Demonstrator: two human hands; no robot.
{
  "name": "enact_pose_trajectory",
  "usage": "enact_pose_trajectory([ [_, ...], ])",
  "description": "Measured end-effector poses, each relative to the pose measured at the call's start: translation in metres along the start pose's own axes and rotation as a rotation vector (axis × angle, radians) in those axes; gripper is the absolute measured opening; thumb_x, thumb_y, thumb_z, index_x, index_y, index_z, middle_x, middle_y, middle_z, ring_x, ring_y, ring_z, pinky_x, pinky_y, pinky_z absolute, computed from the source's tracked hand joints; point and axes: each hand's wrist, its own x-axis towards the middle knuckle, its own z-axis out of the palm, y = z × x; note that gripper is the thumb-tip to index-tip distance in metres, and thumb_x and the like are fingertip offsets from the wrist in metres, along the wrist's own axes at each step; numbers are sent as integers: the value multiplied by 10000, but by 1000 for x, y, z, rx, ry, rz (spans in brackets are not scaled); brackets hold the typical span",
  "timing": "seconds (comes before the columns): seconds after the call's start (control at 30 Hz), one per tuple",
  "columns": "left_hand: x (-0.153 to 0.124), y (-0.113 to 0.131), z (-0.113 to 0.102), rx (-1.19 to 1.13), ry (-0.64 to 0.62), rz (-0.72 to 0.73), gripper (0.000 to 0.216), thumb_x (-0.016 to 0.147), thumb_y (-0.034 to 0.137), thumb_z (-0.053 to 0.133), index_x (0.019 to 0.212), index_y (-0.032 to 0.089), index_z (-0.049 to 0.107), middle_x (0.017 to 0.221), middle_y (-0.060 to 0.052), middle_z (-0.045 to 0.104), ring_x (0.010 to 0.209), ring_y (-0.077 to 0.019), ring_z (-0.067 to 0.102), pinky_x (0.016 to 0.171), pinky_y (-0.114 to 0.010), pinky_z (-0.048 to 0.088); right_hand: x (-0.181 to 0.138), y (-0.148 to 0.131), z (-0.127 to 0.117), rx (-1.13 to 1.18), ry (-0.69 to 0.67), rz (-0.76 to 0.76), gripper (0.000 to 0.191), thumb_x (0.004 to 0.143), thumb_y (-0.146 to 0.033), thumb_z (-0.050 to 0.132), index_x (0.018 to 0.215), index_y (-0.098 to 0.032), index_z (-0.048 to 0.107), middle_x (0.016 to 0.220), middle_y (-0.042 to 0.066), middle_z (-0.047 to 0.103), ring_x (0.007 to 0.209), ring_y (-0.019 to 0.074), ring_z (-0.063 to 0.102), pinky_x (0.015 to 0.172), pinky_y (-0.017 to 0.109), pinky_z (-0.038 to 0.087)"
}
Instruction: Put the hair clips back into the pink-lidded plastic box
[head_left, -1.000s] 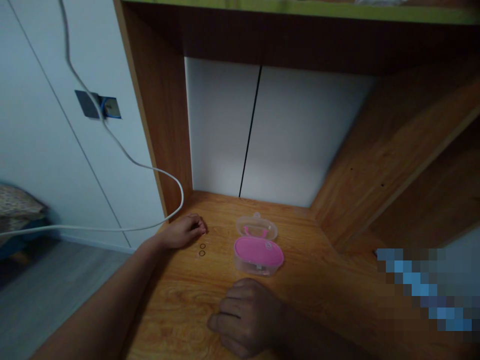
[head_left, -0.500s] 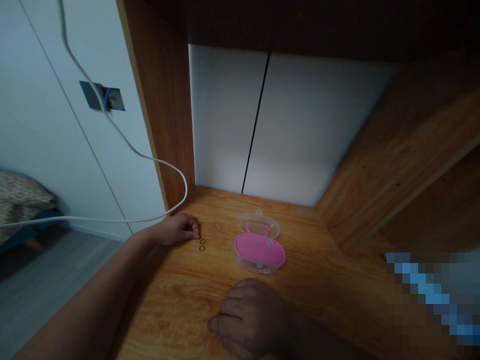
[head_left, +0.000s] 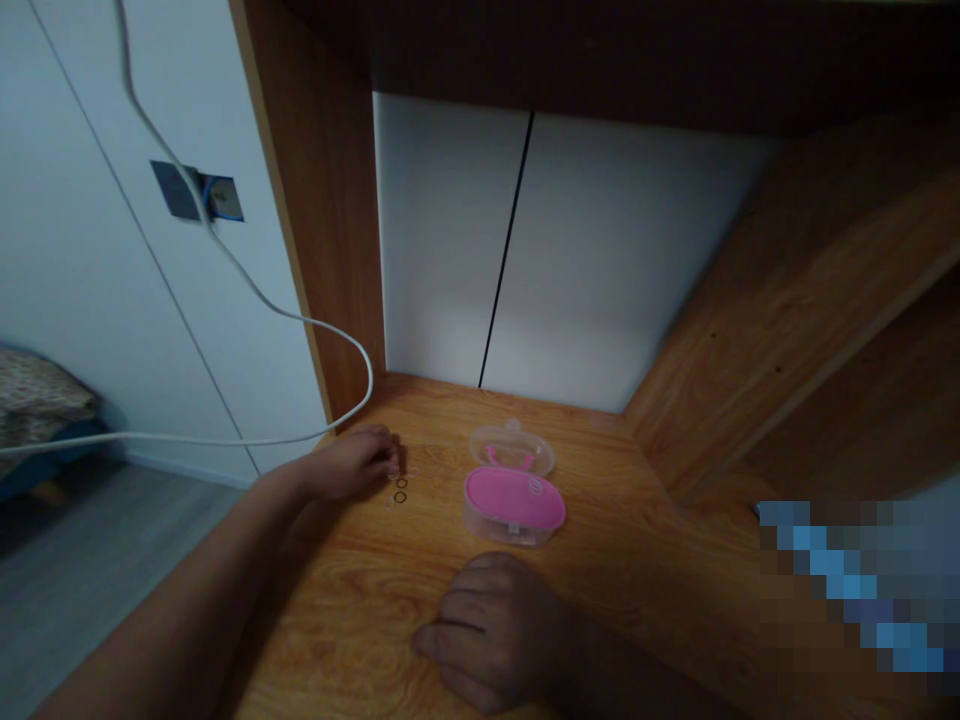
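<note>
My left hand (head_left: 356,463) rests at the left of the wooden tabletop, its fingers pinched together and pointing down. Anything between the fingertips is too small to make out. Right beside them lie a dark elastic band (head_left: 402,483), a second dark band (head_left: 400,497) and some pale bands that barely show. My right hand (head_left: 491,632) lies curled on the near part of the tabletop, with no object visible in it. Between and beyond the hands stands a clear oval plastic box (head_left: 499,528) with a pink inner cover (head_left: 513,497). Its clear lid (head_left: 513,432) lies open behind, with a pink handle.
A white cable (head_left: 300,318) hangs down the wall and loops near my left wrist. Wooden side panels (head_left: 330,250) and a white back panel (head_left: 450,240) enclose the tabletop. A blurred blue patch (head_left: 847,580) is at the right.
The whole view has shifted slightly. My left fingertips have moved a little around the small bands. My right hand and the box stay in place.
</note>
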Motion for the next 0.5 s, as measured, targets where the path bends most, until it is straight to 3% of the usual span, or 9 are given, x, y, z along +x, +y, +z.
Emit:
enact_pose_trajectory([
  [0.13,3,19,-5,-61,121,-13,219,948,366,469,884,175,556,831,-25,592,755,-163,528,709,-279,431,3,0,-4,-46,109,28,157,841,-205,540,951,-185,650,606,-29,601,514,150,509,460,309,318],
  [0.23,10,54,-4,-157,166,31,207,981,363,429,913,182,502,808,-7,574,720,-134,519,676,-256,441,5,-2,-15,-83,213,100,201,843,-162,526,1012,-181,634,693,7,665,586,175,561,533,334,405],
  [0.27,12,69,-1,-289,190,56,184,968,349,468,898,180,490,753,6,559,666,-123,504,630,-245,429,5,-4,-19,-91,239,135,233,837,-144,528,1048,-185,619,747,20,688,631,187,585,574,351,438],
  [0.37,16,112,20,-591,196,188,158,945,308,544,888,182,466,722,17,536,643,-109,512,594,-225,416,-3,-7,-28,-98,363,324,323,826,-104,569,1131,-210,548,886,44,701,777,210,629,680,380,505],
  [0.5,7,142,68,-547,354,311,34,976,221,499,969,187,499,807,-15,579,721,-122,558,666,-241,455,-26,-6,-31,-112,576,575,397,856,-179,647,1219,-215,487,1010,83,653,918,227,634,773,390,555],
])
